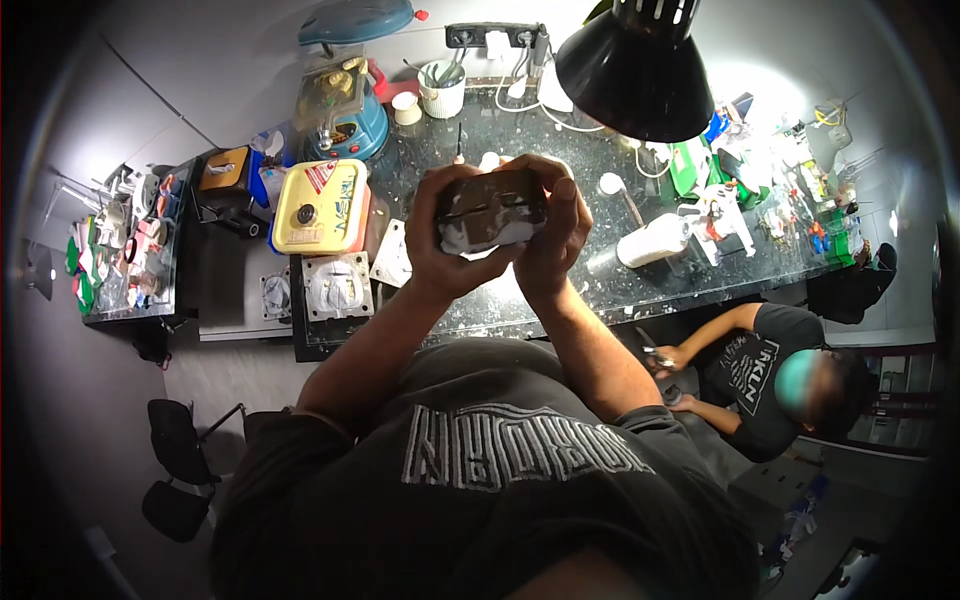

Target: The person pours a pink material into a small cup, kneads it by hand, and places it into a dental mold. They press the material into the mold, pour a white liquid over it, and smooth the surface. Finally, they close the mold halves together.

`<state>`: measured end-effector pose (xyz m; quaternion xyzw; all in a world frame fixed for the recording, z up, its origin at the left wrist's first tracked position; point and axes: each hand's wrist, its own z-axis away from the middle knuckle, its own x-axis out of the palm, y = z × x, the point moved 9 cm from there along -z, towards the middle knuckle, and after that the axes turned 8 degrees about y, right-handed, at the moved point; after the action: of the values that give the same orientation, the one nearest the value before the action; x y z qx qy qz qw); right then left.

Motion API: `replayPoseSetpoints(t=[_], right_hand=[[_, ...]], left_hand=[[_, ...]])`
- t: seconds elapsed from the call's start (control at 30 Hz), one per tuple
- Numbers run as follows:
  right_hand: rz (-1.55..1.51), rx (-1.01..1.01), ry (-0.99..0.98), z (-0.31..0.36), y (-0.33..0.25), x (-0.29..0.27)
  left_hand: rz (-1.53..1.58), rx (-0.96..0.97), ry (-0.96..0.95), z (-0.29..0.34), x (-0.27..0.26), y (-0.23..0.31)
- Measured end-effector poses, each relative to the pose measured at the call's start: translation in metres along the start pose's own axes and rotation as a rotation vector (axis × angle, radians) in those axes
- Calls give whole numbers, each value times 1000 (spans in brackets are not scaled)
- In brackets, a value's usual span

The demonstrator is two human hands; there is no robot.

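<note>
Above the bench, both of my hands are wrapped around a dark brown block [492,205] with rounded corners and white, plaster-like residue along its near edge. My left hand [440,240] grips its left side and my right hand [556,235] its right side, with the thumbs at the near edge. The palms hide the block's sides and underside. Below and left of it on the bench lie a pale plate [393,257] and a square frame with white material [338,287]. To the right, a white bottle [650,243] lies on its side.
A black lamp [635,75] hangs over the speckled black bench [600,290]. At left are a yellow tin [322,205] and a blue machine [355,130]; a ribbed white cup [442,92] stands behind. Clutter fills the right end. A co-worker [760,370] sits at right, holding small items.
</note>
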<state>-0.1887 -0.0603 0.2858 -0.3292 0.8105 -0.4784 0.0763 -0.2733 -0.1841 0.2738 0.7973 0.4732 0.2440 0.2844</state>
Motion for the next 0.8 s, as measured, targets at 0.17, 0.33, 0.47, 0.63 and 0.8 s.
replayPoseSetpoints(t=[0.17, 0.33, 0.47, 0.63, 0.8], right_hand=[[18, 6, 50, -5, -9, 10], [3, 25, 39, -9, 9, 6], [71, 87, 25, -10, 9, 6], [71, 154, -1, -18, 15, 7], [-95, 226, 2, -12, 33, 2]], left_hand=[[-29, -7, 68, -3, -8, -4], [-45, -45, 86, -3, -6, -7], [-52, -107, 94, 2, -6, -13], [-36, -159, 104, -6, -3, -11], [268, -600, 285, 18, -6, -64]])
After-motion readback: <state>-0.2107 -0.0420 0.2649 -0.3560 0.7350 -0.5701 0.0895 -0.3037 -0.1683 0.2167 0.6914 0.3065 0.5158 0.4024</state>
